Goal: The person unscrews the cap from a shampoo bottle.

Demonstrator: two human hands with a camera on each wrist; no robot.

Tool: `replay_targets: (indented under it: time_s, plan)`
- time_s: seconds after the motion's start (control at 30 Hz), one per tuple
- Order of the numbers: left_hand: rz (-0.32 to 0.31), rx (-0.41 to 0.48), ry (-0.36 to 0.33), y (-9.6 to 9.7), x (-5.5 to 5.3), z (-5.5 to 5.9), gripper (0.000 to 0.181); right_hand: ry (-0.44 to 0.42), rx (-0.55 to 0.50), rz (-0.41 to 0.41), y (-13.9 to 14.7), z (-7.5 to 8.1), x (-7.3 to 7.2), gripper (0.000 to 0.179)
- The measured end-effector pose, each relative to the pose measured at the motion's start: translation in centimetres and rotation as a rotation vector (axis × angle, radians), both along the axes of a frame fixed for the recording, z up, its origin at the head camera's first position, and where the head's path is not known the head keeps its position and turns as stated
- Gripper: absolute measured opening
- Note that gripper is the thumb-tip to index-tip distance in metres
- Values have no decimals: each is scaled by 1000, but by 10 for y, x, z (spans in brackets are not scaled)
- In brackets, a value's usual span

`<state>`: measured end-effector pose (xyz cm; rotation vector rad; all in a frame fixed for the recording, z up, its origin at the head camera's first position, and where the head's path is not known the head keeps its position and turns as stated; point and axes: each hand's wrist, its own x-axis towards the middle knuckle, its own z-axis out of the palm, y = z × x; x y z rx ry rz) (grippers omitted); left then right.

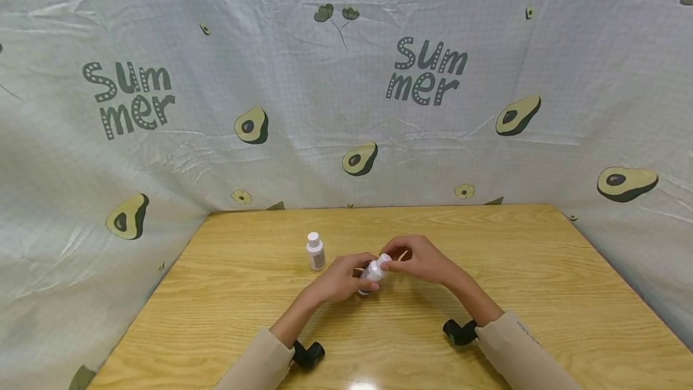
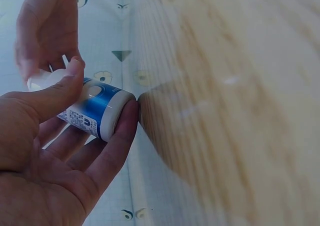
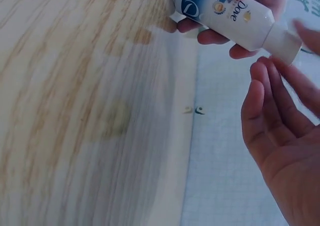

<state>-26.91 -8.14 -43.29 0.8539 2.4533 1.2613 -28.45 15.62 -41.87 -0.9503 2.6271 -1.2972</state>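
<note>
My left hand grips a small white Dove bottle with a white cap and a blue-and-white label. The bottle leans over, its cap toward the upper right in the head view. My right hand has its thumb and forefinger at the cap, pinching it; the thumb is blurred in the right wrist view. In the left wrist view, the fingers of the left hand wrap the bottle's body and one lies across its base. A second white bottle, capped, stands upright left of the hands.
Both hands work above a wooden table. Behind and beside it hangs a pale cloth printed with avocados and lettering. Black wrist devices sit by the beige sleeves.
</note>
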Motion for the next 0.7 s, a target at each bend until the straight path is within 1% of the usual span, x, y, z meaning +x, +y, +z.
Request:
replay_targets:
  time_s: [0.13, 0.3, 0.53, 0.7]
  plan:
    - [10, -9, 3, 0, 0, 0, 41, 7, 11, -33, -1, -1, 0, 22]
    - [22, -24, 9, 1, 1, 1, 43, 24, 11, -39, -2, 1, 0, 20]
    - [8, -2, 32, 0, 1, 1, 40, 45, 9, 5, 1, 1, 0, 22]
    - [3, 0, 35, 0, 1, 0, 38, 45, 6, 39, 2, 1, -1, 23]
